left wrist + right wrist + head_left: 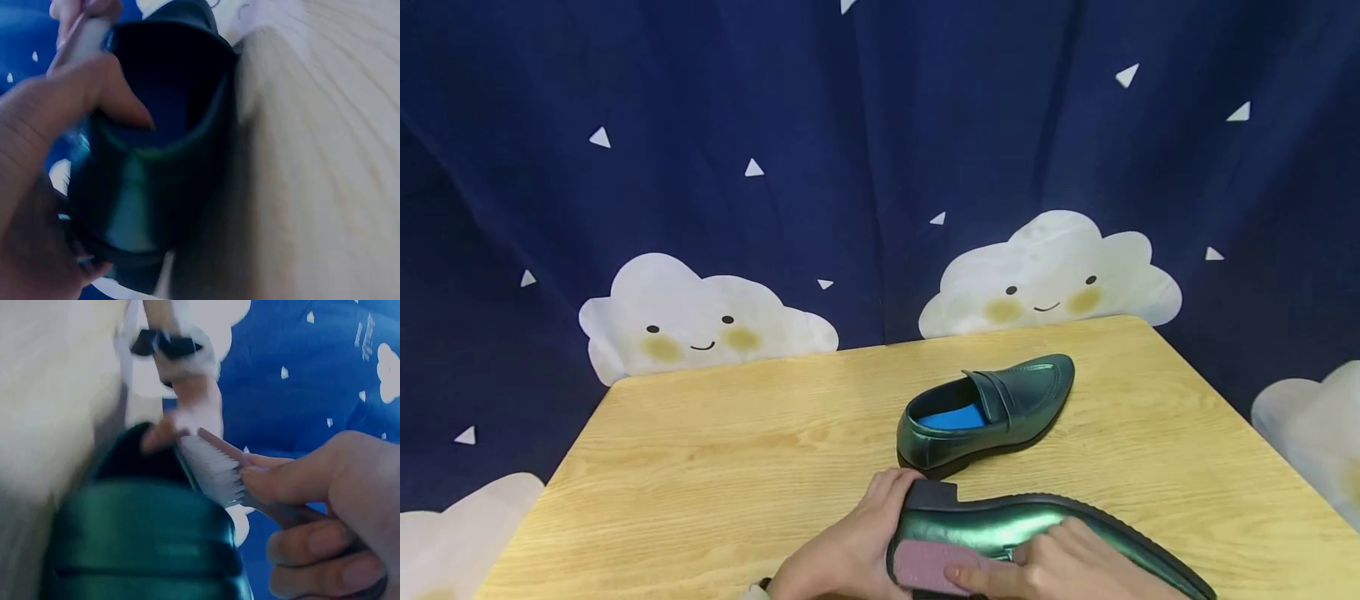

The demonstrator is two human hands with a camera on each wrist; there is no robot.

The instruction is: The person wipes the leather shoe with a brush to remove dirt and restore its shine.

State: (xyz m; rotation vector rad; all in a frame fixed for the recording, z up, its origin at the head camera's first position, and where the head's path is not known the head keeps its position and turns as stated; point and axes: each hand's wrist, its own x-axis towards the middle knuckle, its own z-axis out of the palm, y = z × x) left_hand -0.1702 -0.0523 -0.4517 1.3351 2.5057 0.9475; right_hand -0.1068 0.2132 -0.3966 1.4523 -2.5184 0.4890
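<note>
A shiny green loafer (970, 525) lies on its side at the table's front, its black sole facing away. My left hand (857, 542) grips it by the heel, with the thumb inside the shoe opening in the left wrist view. In my right hand (1052, 567) is a pinkish brush (928, 565), held by its handle. Its white bristles (212, 469) press against the loafer's side near the opening in the right wrist view. The matching loafer (992, 412) with a blue insole stands upright just behind, toe pointing right.
The pale wooden table (715, 467) extends to the left and right of the shoes. Behind it hangs a dark blue curtain (805, 100) printed with white clouds and small triangles.
</note>
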